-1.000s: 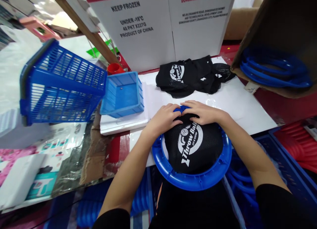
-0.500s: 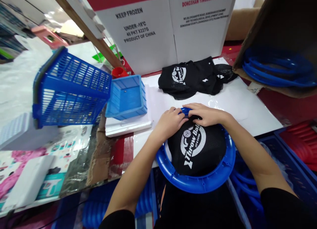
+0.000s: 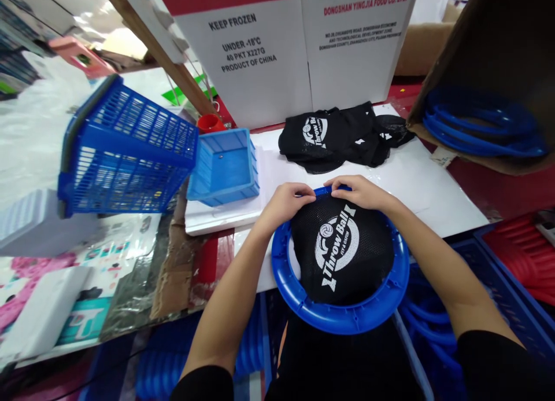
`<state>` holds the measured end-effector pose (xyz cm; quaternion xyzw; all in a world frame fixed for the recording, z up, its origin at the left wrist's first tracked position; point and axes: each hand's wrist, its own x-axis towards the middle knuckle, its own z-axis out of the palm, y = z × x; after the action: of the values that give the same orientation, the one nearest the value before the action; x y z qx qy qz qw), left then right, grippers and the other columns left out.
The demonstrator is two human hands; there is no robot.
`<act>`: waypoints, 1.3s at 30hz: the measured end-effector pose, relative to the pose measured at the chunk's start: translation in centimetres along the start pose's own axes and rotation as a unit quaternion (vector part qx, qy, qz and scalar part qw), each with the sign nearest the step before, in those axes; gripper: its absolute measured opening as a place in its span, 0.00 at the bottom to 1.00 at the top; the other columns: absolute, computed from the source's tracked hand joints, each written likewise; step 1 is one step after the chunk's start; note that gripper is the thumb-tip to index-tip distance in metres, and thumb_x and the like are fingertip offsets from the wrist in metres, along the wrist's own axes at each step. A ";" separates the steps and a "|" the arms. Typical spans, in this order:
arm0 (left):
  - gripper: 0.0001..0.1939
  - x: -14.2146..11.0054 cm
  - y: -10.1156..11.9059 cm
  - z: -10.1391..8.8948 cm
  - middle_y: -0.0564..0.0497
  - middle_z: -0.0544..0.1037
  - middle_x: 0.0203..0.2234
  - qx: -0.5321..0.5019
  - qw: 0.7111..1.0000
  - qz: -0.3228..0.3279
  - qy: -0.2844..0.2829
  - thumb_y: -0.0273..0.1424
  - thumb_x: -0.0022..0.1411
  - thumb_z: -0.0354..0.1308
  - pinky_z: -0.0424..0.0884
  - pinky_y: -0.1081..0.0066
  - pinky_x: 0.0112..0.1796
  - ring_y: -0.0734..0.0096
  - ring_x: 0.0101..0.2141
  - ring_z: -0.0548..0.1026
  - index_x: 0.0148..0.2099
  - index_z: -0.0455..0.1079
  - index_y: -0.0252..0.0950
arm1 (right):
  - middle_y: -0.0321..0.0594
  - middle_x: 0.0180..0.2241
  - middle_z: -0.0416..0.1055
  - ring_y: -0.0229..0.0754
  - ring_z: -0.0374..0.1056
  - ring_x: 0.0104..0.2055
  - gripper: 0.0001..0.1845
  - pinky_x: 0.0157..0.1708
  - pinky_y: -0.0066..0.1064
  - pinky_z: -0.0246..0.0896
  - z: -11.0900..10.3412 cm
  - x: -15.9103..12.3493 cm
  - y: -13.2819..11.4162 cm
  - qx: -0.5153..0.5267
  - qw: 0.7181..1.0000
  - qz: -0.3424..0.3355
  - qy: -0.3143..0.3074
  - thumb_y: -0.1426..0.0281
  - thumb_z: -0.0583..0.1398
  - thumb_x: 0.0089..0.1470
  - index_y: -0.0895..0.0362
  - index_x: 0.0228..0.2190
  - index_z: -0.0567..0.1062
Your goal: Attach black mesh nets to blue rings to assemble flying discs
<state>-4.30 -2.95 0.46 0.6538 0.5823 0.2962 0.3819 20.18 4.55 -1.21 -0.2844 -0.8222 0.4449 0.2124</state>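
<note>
A blue plastic ring (image 3: 342, 320) lies tilted at the table's near edge, its near side overhanging my lap. Black mesh fabric (image 3: 373, 262) printed "Throw Ball" covers most of its opening, with a gap at the left. My left hand (image 3: 289, 203) is closed at the ring's far rim, thumb and fingers pinching the mesh edge there. Just to its right, my right hand (image 3: 359, 191) pinches the mesh against the same far rim. A short stretch of rim shows between the hands. Beyond them lies a pile of black printed mesh pieces (image 3: 338, 136).
A light blue bin (image 3: 225, 168) and a blue basket (image 3: 130, 152) stand at the left. A white carton (image 3: 277, 91) rises behind the table (image 3: 437, 198). At right, a cardboard box holds blue rings (image 3: 477, 132); crates with blue and red parts (image 3: 520, 247) flank me below.
My left hand has drawn a little left, widening the space between the hands. The mesh near the far rim is flatter, and more of its print shows.
</note>
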 end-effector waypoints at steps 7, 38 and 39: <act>0.08 0.3 -0.6 -0.6 0.47 0.87 0.37 -0.033 0.999 -0.017 -0.011 0.31 0.57 0.64 0.75 0.60 0.51 0.58 0.42 0.82 0.36 0.85 0.37 | 0.47 0.51 0.81 0.52 0.75 0.54 0.08 0.61 0.50 0.65 0.3 0.5 -0.1 -0.020 1.000 0.001 0.016 0.64 0.61 0.60 0.54 0.33 0.76; 0.06 0.4 -0.8 -1.7 0.47 0.87 0.35 -0.018 0.998 -0.046 -0.047 0.31 0.59 0.66 0.76 0.60 0.49 0.60 0.40 0.82 0.36 0.84 0.37 | 0.41 0.38 0.77 0.43 0.71 0.40 0.06 0.44 0.33 0.63 -0.9 2.8 0.2 -0.073 0.993 0.026 -0.092 0.68 0.61 0.61 0.57 0.35 0.78; 0.06 0.4 -0.7 -1.6 0.47 0.87 0.35 -0.014 0.998 -0.042 -0.045 0.31 0.59 0.65 0.76 0.60 0.49 0.60 0.40 0.82 0.37 0.84 0.37 | 0.42 0.37 0.77 0.44 0.71 0.40 0.06 0.44 0.34 0.64 -0.9 2.6 0.1 -0.073 0.993 0.027 -0.088 0.68 0.61 0.61 0.57 0.35 0.78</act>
<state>-5.98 -2.32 0.71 0.6361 0.5870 0.2585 0.4288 18.80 6.88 -0.60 -0.2809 -0.8599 0.4129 0.1057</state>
